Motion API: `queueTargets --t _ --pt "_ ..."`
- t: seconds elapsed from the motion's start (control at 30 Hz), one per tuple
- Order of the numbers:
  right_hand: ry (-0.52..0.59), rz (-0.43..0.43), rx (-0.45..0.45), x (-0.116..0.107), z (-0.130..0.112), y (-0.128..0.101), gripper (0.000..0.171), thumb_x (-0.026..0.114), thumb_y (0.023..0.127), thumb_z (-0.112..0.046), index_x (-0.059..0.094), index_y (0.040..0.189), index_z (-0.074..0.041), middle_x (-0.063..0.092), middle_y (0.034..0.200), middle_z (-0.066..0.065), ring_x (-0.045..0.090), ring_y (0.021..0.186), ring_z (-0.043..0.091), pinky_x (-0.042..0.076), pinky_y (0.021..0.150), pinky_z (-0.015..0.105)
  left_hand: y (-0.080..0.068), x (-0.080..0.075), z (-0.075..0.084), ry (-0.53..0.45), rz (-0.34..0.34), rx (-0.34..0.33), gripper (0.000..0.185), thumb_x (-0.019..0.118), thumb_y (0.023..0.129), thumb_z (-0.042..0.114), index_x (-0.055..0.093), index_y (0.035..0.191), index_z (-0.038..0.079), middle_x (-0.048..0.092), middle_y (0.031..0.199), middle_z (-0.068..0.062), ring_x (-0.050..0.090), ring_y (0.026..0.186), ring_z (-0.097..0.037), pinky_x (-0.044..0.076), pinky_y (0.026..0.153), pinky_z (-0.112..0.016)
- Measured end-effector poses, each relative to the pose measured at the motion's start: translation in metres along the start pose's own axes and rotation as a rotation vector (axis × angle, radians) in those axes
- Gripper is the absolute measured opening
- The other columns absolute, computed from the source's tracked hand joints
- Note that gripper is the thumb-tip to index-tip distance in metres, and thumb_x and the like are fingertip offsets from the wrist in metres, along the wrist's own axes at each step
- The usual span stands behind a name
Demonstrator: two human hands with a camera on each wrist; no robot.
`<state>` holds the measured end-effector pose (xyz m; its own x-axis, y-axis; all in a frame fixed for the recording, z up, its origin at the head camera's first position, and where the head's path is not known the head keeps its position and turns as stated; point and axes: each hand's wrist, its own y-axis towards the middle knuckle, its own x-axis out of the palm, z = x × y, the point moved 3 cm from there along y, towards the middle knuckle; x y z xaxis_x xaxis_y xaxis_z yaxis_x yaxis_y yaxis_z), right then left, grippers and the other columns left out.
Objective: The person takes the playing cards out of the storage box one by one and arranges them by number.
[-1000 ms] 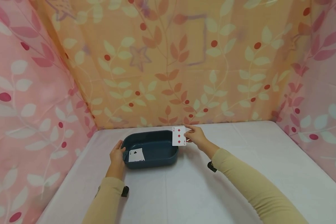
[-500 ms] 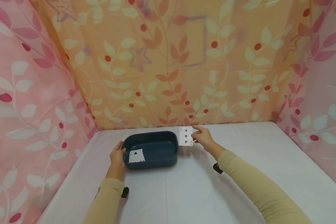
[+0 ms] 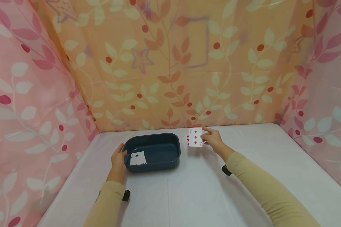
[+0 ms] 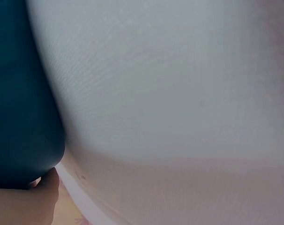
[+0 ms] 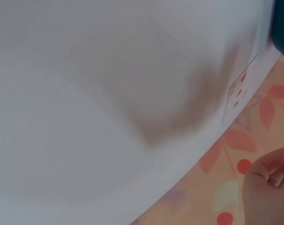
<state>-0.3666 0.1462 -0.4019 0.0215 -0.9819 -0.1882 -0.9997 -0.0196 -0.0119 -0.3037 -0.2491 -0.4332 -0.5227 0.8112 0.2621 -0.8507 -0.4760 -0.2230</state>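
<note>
A dark blue tray sits on the white table, and a clubs card lies face up in its left end. My left hand grips the tray's left rim, thumb over the edge; the left wrist view shows the thumb against the tray wall. My right hand pinches a diamonds card upright, just right of the tray near the back wall. A second red-pip card lies on the table partly behind it, and the right wrist view also catches this flat card.
Patterned cloth walls close in the table on the left, back and right. White table surface stretches in front of the tray and off to the right. A corner of the tray shows in the right wrist view.
My right hand has carried the diamonds card to the right, from over the tray's far right corner to beside it. A second card on the table now shows. The left hand stayed put.
</note>
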Motion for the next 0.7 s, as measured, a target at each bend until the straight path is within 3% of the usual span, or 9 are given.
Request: queueTargets --t 0.37,0.7 --pt "-0.011 0.043 0.019 -0.013 0.008 0.005 0.049 0.057 0.092 0.001 0.046 0.140 0.006 0.069 0.099 0.018 0.060 0.067 0.008 0.051 0.060 0.022 -0.001 -0.001 0.001 -0.006 -0.008 -0.004 0.055 0.040 0.097 -0.011 0.034 0.150 0.004 0.029 0.155 -0.008 0.025 0.143 -0.018 0.019 0.115 -0.029" --pt "-0.040 0.078 0.042 -0.021 0.015 0.008 0.047 0.056 0.094 -0.001 0.047 0.140 0.005 0.066 0.107 0.022 0.059 0.070 0.009 0.051 0.062 0.022 -0.001 0.000 0.001 -0.016 -0.016 -0.008 0.056 0.040 0.097 -0.011 0.033 0.150 0.005 0.029 0.156 -0.008 0.025 0.143 -0.018 0.021 0.115 -0.029"
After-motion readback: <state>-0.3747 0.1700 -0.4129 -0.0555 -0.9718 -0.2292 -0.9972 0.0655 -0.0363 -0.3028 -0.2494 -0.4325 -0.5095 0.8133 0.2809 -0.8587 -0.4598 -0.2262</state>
